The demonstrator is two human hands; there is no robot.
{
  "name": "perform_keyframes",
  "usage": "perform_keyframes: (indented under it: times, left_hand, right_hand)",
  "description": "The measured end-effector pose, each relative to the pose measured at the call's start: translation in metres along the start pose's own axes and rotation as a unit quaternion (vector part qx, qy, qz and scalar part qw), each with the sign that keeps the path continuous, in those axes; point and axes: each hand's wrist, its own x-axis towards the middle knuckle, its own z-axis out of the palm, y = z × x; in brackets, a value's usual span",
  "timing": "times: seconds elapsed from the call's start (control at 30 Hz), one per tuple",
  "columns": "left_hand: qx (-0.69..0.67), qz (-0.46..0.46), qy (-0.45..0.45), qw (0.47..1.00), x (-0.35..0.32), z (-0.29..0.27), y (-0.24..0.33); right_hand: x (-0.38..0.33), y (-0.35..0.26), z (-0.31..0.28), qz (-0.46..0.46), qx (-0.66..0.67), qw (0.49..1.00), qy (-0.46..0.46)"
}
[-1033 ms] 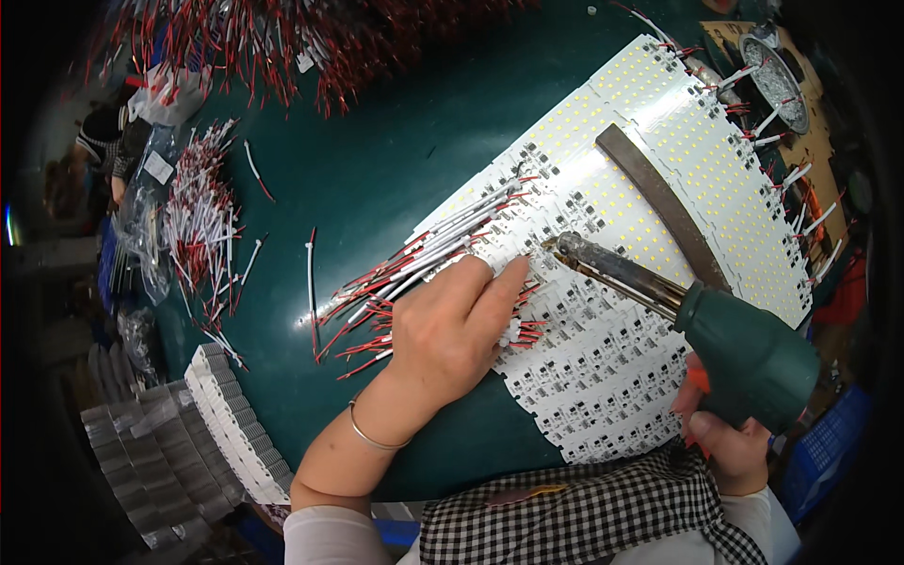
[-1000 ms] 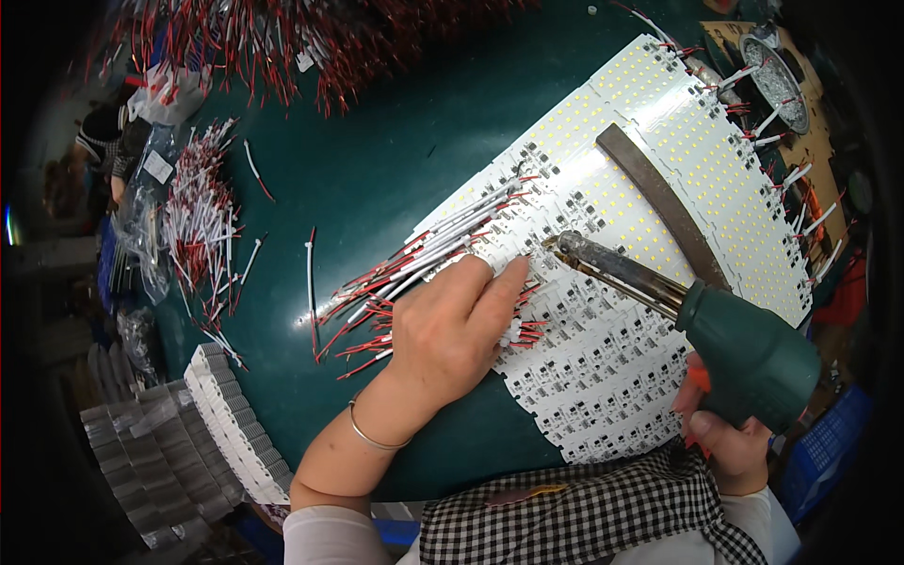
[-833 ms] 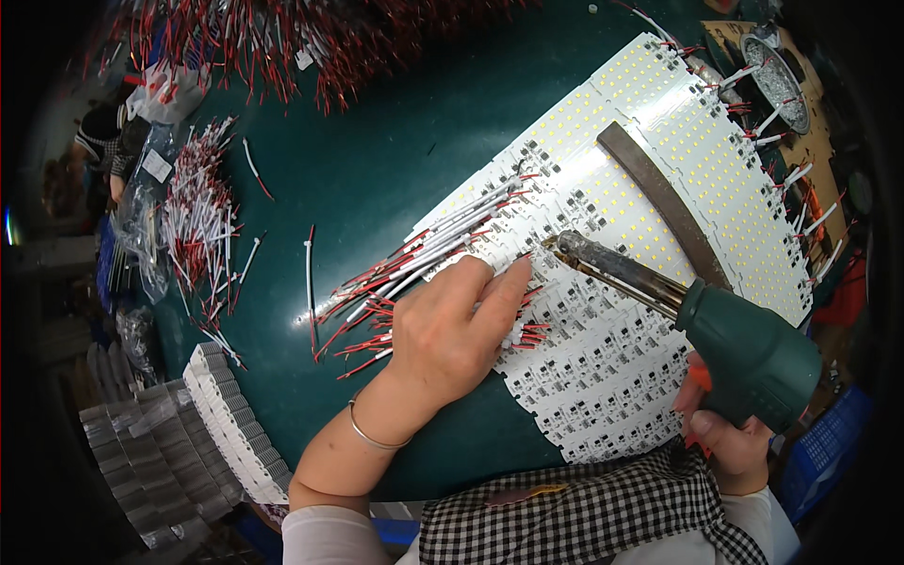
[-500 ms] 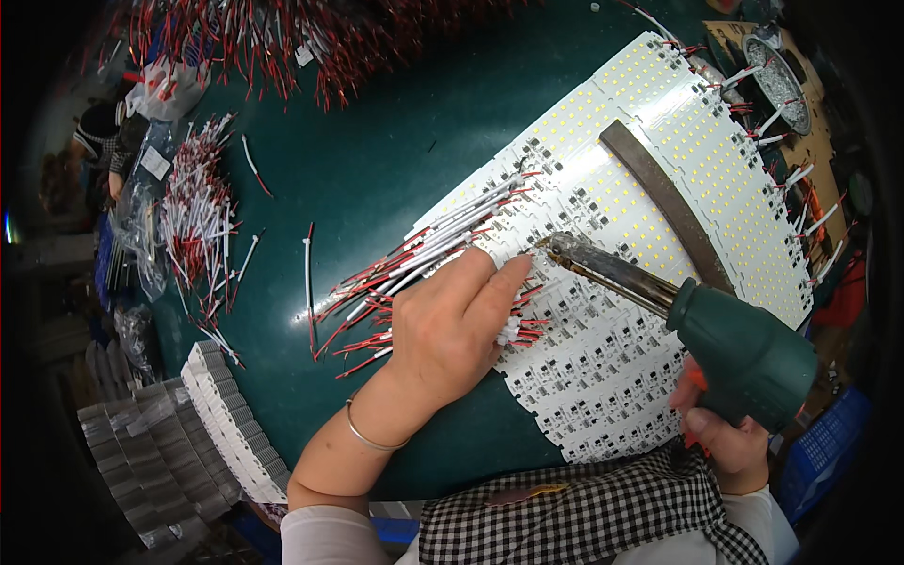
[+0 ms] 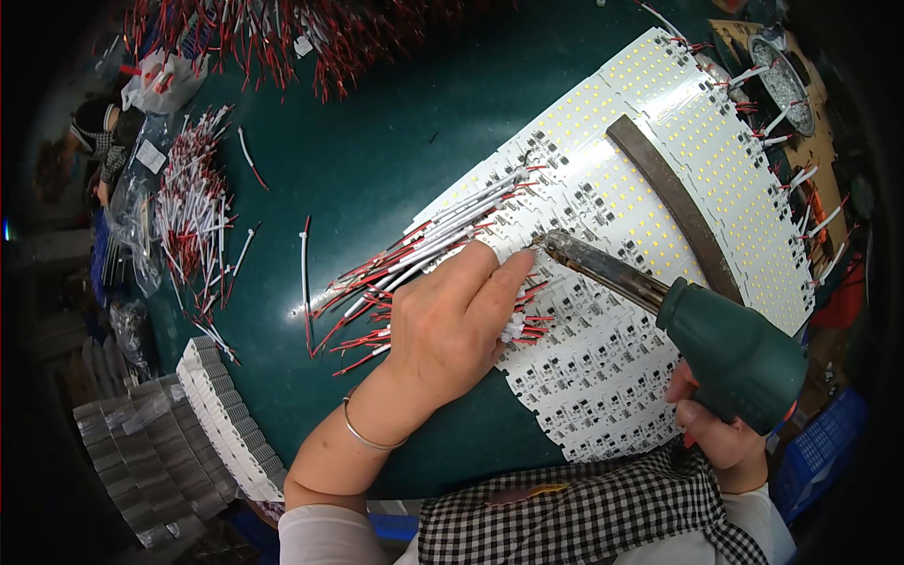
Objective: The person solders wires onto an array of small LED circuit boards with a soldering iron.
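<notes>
My right hand [image 5: 720, 435] is wrapped round the grip of a green soldering gun [image 5: 730, 348]. Its dark metal tip points left and reaches the white LED circuit boards [image 5: 589, 367] just past my left fingertips. My left hand [image 5: 447, 330] is closed, thumb and forefinger together at the board beside that tip. Short red-and-white wires [image 5: 518, 328] stick out from under its palm on both sides. What the fingertips pinch is too small to see, but the hand grips these wires. More wires [image 5: 443, 235] lie in a row over the boards' left edge.
A curved dark bar [image 5: 673, 202] lies across the boards. Loose wires [image 5: 196, 202] are heaped at the left, and a larger red wire bundle [image 5: 330, 38] is at the far edge. Stacked boards [image 5: 226, 419] stand at the near left. A metal dish [image 5: 783, 85] sits at the far right.
The soldering gun has shifted slightly left, its tip coming closer to my left fingertips. My left hand has barely moved.
</notes>
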Motion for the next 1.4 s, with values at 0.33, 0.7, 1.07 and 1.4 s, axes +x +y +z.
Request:
perform_keyframes:
  times: [0.33, 0.7, 1.07, 1.4]
  left_hand:
    - [0.004, -0.007, -0.003, 1.000, -0.001, 0.002, 0.000]
    - [-0.110, 0.022, -0.004, 0.994, 0.002, 0.008, -0.015]
    - [-0.058, 0.054, 0.007, 0.997, 0.004, 0.005, -0.012]
    - [-0.024, 0.066, 0.011, 0.997, 0.002, 0.004, -0.009]
  right_hand:
    - [-0.005, -0.024, 0.017, 0.144, 0.218, 0.936, 0.235]
    - [-0.023, -0.021, 0.010, 0.168, 0.204, 0.943, 0.201]
    - [-0.012, -0.006, 0.004, 0.098, 0.151, 0.983, 0.045]
    - [-0.014, 0.005, -0.006, 0.003, -0.114, 0.992, -0.048]
